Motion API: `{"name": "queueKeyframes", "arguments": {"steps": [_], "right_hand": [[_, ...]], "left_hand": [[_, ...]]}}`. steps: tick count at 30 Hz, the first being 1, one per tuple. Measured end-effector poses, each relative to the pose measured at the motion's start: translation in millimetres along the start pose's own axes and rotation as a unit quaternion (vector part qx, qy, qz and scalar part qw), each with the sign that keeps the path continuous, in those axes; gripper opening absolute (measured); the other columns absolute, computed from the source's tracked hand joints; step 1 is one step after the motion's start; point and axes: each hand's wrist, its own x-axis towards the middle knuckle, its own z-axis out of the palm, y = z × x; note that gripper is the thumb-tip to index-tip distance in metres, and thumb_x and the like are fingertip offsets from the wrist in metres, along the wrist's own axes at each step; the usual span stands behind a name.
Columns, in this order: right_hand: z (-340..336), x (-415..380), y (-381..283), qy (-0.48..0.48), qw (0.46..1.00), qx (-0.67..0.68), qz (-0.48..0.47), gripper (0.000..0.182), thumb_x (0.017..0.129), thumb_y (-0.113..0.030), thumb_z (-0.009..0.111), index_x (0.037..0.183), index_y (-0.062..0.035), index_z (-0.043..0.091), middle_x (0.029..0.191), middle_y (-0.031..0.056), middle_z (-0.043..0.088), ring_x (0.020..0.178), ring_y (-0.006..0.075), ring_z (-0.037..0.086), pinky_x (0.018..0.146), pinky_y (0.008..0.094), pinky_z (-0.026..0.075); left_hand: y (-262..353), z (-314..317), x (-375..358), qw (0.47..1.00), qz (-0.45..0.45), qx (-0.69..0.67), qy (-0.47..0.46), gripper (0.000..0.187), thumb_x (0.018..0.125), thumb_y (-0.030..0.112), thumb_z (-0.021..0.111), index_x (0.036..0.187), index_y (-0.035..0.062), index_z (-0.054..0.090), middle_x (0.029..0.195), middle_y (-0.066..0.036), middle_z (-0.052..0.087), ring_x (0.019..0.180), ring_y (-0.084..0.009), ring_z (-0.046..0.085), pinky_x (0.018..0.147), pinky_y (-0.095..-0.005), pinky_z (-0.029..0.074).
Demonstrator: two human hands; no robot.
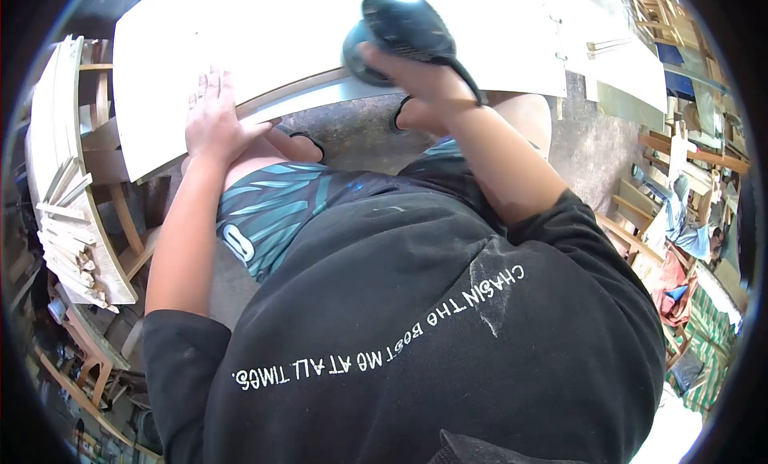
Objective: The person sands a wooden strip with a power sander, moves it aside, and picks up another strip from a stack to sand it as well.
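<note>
We look down over our own black printed sweatshirt [416,344] at a wide, flat white-painted wooden panel [264,40] that lies across the top of the view, with its near edge running just above our knees. Our right hand [416,76] is wrapped around the body of a dark rounded electric palm sander [396,28], fingers closed over its lower side, and the sander's round pad sits on the panel close to that near edge; we judge the grip is low and firm so that the pad stays flat against the surface instead of tipping over the edge. Our left hand [212,116] lies open and flat on the panel, fingers together and pointing away from us, palm right at the near edge, well to the left of the sander; it seems placed there to pin the board down and keep it from sliding or chattering under the tool. Below the panel we see bare concrete floor [352,128] and our teal patterned shorts [272,208]. To the left stands a stack of curved pale wooden slats [68,192], and at the far right another person [692,224] sits among wooden frames, clear of our work.
</note>
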Motion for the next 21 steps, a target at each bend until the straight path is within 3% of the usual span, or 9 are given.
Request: {"name": "queueKeyframes", "arguments": {"steps": [2, 3, 5, 6, 8, 11, 14, 17, 21], "right_hand": [[26.6, -3.5, -27.6, -0.046, 0.998, 0.052, 0.005, 0.066, 0.068, -0.04, 0.094, 0.119, -0.0079, 0.069, 0.11, 0.0059, 0.077, 0.1, 0.018, 0.073, 0.094, 0.0338, 0.059], [55.5, 15.1, -11.5, -0.048, 0.993, -0.014, -0.107, 0.064, 0.069, -0.036, 0.091, 0.122, -0.009, 0.067, 0.108, 0.0076, 0.077, 0.099, 0.0186, 0.072, 0.094, 0.0343, 0.059], [73.2, 2.9, -34.0, -0.051, 0.979, 0.084, -0.181, 0.057, 0.074, -0.032, 0.084, 0.124, -0.0113, 0.067, 0.113, 0.0156, 0.075, 0.106, 0.0295, 0.073, 0.097, 0.0393, 0.058], [90.3, 9.1, -32.2, -0.022, 0.974, -0.004, -0.227, 0.07, 0.073, -0.046, 0.085, 0.131, -0.0121, 0.065, 0.121, 0.0142, 0.074, 0.109, 0.0306, 0.071, 0.1, 0.0401, 0.056], [101.9, 7.7, -35.8, -0.003, 0.953, -0.144, -0.266, 0.073, 0.072, -0.046, 0.087, 0.133, -0.0132, 0.064, 0.123, 0.014, 0.073, 0.113, 0.0315, 0.07, 0.104, 0.0389, 0.055], [83.6, 6.0, -28.1, -0.022, 0.957, -0.106, -0.271, 0.077, 0.071, -0.049, 0.088, 0.135, -0.0144, 0.064, 0.127, 0.0142, 0.071, 0.116, 0.0281, 0.069, 0.105, 0.0379, 0.055], [32.2, -0.4, -28.3, -0.077, 0.996, -0.016, -0.044, 0.067, 0.073, -0.04, 0.088, 0.129, -0.0113, 0.065, 0.13, 0.0118, 0.071, 0.117, 0.0232, 0.069, 0.1, 0.0371, 0.057], [-16.9, -17.3, -18.3, -0.011, 0.987, 0.067, 0.148, 0.076, 0.077, -0.04, 0.09, 0.14, -0.0084, 0.061, 0.134, 0.0096, 0.069, 0.124, 0.0211, 0.064, 0.101, 0.0365, 0.056], [-46.7, -6.7, 17.3, 0.05, 0.997, -0.036, 0.046, 0.061, 0.088, -0.041, 0.083, 0.135, -0.007, 0.066, 0.127, 0.0115, 0.07, 0.119, 0.0243, 0.064, 0.104, 0.0399, 0.052]], "left_hand": [[4.3, 1.2, 3.5, 1.0, -0.002, -0.001, -0.003, 0.117, 0.068, 0.062, 0.088, 0.156, -0.0014, 0.046, 0.162, -0.028, 0.045, 0.15, -0.0434, 0.043, 0.123, -0.0504, 0.037], [1.5, 4.9, 2.6, 1.0, 0.0, -0.006, 0.001, 0.117, 0.069, 0.063, 0.087, 0.156, -0.0017, 0.046, 0.161, -0.028, 0.045, 0.15, -0.0436, 0.043, 0.123, -0.0504, 0.037], [-1.1, 10.8, 3.1, 0.999, 0.011, -0.026, 0.02, 0.118, 0.07, 0.068, 0.086, 0.155, -0.0034, 0.046, 0.16, -0.028, 0.047, 0.149, -0.0449, 0.044, 0.123, -0.0507, 0.037], [3.7, 6.9, 4.5, 0.998, 0.018, -0.039, 0.039, 0.117, 0.07, 0.067, 0.086, 0.154, -0.0042, 0.048, 0.16, -0.028, 0.047, 0.148, -0.0453, 0.045, 0.123, -0.0509, 0.037], [5.9, 0.7, 5.3, 0.999, 0.01, -0.036, -0.011, 0.116, 0.069, 0.067, 0.087, 0.153, -0.0045, 0.049, 0.16, -0.028, 0.046, 0.149, -0.0447, 0.044, 0.122, -0.0512, 0.037], [3.8, 5.2, 3.2, 1.0, 0.012, -0.013, 0.026, 0.115, 0.069, 0.066, 0.087, 0.153, -0.0041, 0.049, 0.16, -0.028, 0.046, 0.149, -0.0445, 0.045, 0.122, -0.0517, 0.037], [2.9, 3.3, 1.4, 1.0, 0.008, -0.002, 0.016, 0.113, 0.068, 0.061, 0.089, 0.153, -0.0036, 0.05, 0.161, -0.028, 0.045, 0.15, -0.0442, 0.044, 0.122, -0.051, 0.038], [4.0, 3.2, 1.1, 1.0, -0.012, -0.003, -0.006, 0.114, 0.068, 0.06, 0.089, 0.154, -0.0029, 0.049, 0.162, -0.027, 0.044, 0.151, -0.0424, 0.043, 0.123, -0.0495, 0.037], [4.1, -1.1, 0.3, 1.0, 0.0, -0.021, 0.009, 0.11, 0.07, 0.056, 0.087, 0.154, -0.0046, 0.048, 0.156, -0.03, 0.05, 0.149, -0.0437, 0.045, 0.123, -0.0498, 0.038]]}}
